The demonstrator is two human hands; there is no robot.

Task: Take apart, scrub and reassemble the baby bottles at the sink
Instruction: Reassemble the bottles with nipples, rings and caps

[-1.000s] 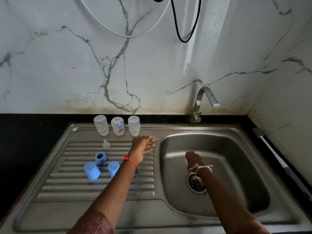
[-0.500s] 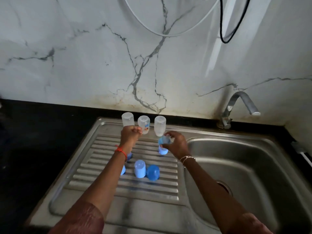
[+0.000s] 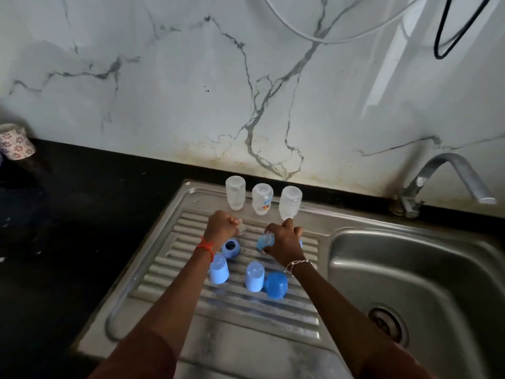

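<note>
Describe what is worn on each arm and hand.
Both forearms are bare. The left hand has a red thread tied round its wrist, with loose ends. The right hand has a thin, pale bracelet at its wrist. A dark reddish sleeve covers the left upper arm. The right upper arm is too dim to judge.

Dim, soft picture; a bright streak glares on the wall (image 3: 390,77) upper right; the left side falls into shadow.
</note>
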